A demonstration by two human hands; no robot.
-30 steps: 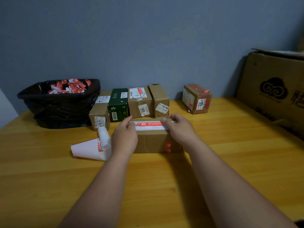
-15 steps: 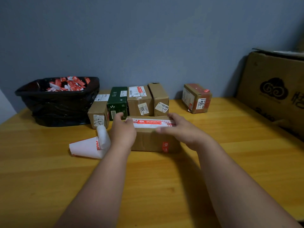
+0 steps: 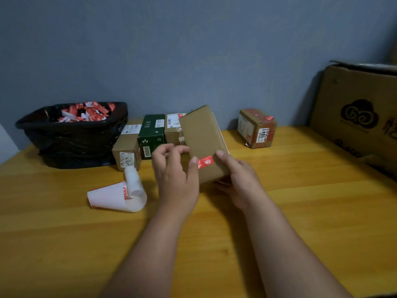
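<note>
Head view has the brown box (image 3: 202, 134) up off the worktop (image 3: 300, 211), tipped on end with a plain side to the camera, in front of the row of parcels (image 3: 150, 136) at the back. Right hand (image 3: 240, 179) grips its lower right corner: the thumb lies on the near face beside the red sticker (image 3: 205, 161), and the other fingers are hidden underneath. Left hand (image 3: 174, 179) sets its thumb tip on the same face, left of the sticker. Its remaining fingers (image 3: 171, 148) curl loosely just beside the left edge, and I cannot tell whether they clamp the box

This looks like turning the box round to bring another side up. It should go best if the right hand carries the weight from below while the left only steadies the edge. Both should keep off the white strip (image 3: 219, 130) along the far edge, and the box should come down flat, apart from the paper roll (image 3: 118, 196)

Behind everything is a blue-grey wall (image 3: 193, 50), and the worktop is yellow wood. A big carton (image 3: 361, 117) stands at the right and a black bag (image 3: 73, 143) of red and white scraps at the left. A single parcel (image 3: 256, 127) marked 5041 sits between the row and the carton, and the paper roll lies near the left hand
</note>
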